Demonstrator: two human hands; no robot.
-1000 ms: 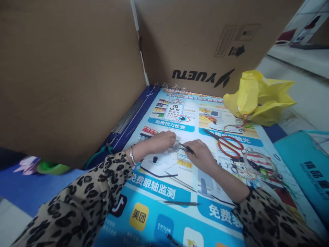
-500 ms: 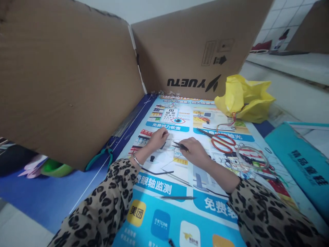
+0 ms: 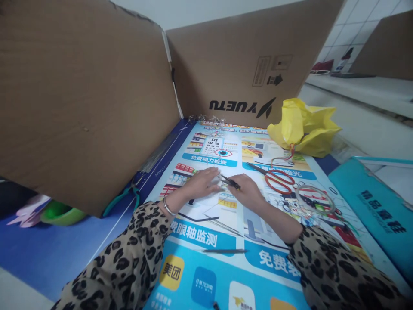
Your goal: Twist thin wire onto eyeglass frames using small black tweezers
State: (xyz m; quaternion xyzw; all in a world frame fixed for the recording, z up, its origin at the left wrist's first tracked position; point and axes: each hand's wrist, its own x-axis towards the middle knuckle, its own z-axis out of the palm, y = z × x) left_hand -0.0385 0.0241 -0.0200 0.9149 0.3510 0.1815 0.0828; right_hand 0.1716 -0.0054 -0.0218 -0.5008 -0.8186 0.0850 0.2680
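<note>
Small dark snips [image 3: 229,182] are gripped in my right hand [image 3: 248,192], their tips pointing left over the printed poster. My left hand [image 3: 202,183] is just left of those tips, palm turned down and fingers reaching right. Something small and pale shows at its fingertips, too small to make out. Between the two hands the gap is narrow. Red-handled scissors [image 3: 278,180] lie behind and right of my right hand. Thin dark rods [image 3: 224,251] rest on the poster nearer to me.
Cardboard walls [image 3: 97,99] stand left and behind. A yellow paper bag [image 3: 301,129], coiled clear wire [image 3: 315,199] and a teal box [image 3: 371,215] are on the right. Teal-handled pliers [image 3: 124,199] and a green bowl [image 3: 64,213] sit at the left.
My left hand has moved right and opened out from a pinch, now close to the tips of the snips. My right hand has barely moved. The view has shifted slightly.
</note>
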